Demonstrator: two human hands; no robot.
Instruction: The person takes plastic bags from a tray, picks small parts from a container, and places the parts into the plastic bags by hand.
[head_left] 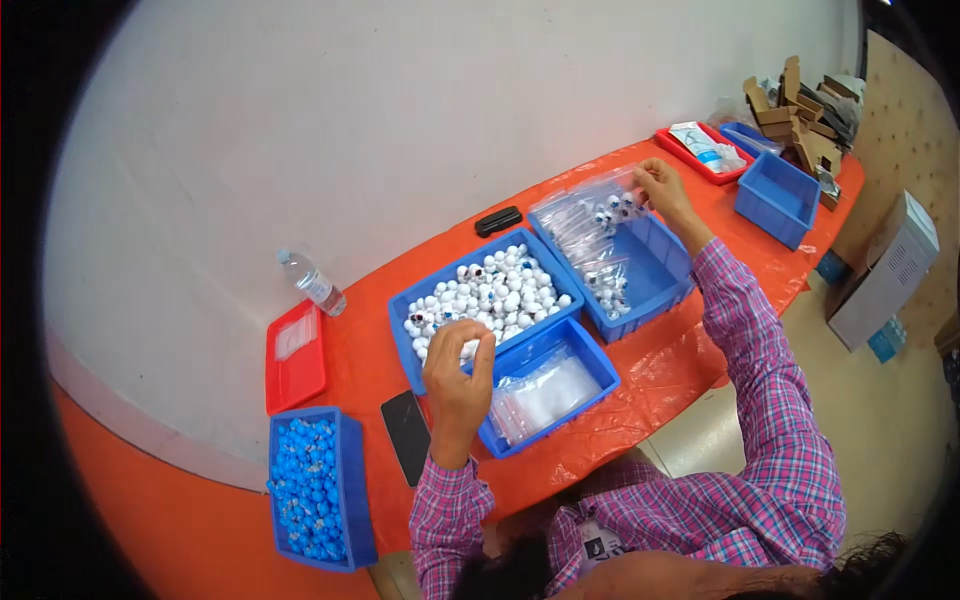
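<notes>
My right hand [664, 192] pinches the top edge of a clear plastic bag [622, 204] that holds several white balls with dark and blue marks. The bag is over the far end of a blue bin [655, 290], where more filled bags [585, 235] lie along the left side. My left hand [458, 378] is over the near left part of a blue bin full of white balls [510, 290]. Its fingers are curled towards the thumb, and whatever they hold is hidden. Right beside this hand, a smaller blue bin [607, 378] contains flat clear zip bags [548, 395].
Along the wall are a red tray [295, 375], a water bottle [312, 284] and a black object [498, 221]. A phone [406, 437] lies near a bin of blue balls [310, 490]. At the far right stand a blue bin [778, 198], a red tray [702, 152] and cardboard pieces [800, 120].
</notes>
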